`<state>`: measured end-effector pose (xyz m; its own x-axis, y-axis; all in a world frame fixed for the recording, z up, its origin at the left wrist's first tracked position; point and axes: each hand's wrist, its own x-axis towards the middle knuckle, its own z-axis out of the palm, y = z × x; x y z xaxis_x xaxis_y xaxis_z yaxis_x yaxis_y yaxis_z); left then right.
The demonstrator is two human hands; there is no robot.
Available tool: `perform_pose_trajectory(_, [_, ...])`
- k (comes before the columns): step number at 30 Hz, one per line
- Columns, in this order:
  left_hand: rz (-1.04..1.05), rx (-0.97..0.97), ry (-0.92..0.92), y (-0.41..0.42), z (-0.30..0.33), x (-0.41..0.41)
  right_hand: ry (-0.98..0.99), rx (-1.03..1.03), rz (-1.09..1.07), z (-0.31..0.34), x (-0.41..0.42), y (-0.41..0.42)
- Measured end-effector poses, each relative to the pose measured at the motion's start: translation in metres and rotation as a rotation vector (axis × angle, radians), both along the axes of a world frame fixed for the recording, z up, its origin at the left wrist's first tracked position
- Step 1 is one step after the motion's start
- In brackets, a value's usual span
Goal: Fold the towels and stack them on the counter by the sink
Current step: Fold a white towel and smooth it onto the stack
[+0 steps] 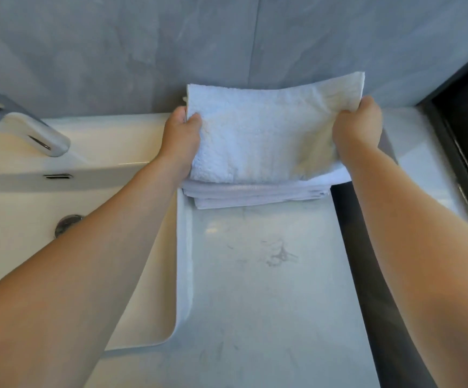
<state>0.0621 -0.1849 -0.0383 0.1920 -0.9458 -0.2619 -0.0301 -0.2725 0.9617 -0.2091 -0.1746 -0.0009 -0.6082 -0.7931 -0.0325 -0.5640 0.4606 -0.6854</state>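
A folded white towel (260, 130) is held up at the back of the marble counter (263, 275), tilted toward me. My left hand (182, 135) grips its left edge, thumb on top. My right hand (358, 127) grips its right edge, where the cloth bunches. Its near edge rests on a stack of folded white towels (255, 194) lying on the counter against the grey wall, right beside the sink (132, 152). Most of the stack is hidden under the held towel.
The white sink basin fills the left, with a chrome faucet (25, 127) and a drain (67, 224). A grey tiled wall (227, 37) stands behind. A dark gap (350, 219) runs along the counter's right edge, and a black frame (462, 127) is at far right.
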Motion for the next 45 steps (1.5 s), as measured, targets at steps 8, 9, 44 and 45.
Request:
perform_pose_trajectory(8, [0.044,0.016,-0.821,-0.012,-0.007,-0.019,0.485,0.071,0.137,-0.041,0.006,0.002])
perform_pose_trajectory(9, [0.074,-0.046,-0.895,-0.008,-0.004,-0.026,0.500,0.031,0.213,-0.046,0.013,0.003])
perform_pose_trajectory(44, [-0.232,-0.322,-1.085,0.155,-0.011,0.121,0.230,-0.334,0.723,-0.049,0.220,0.148])
perform_pose_trajectory(45, [-0.208,-0.325,-1.062,0.164,-0.009,0.137,0.228,-0.327,0.741,-0.048,0.237,0.155])
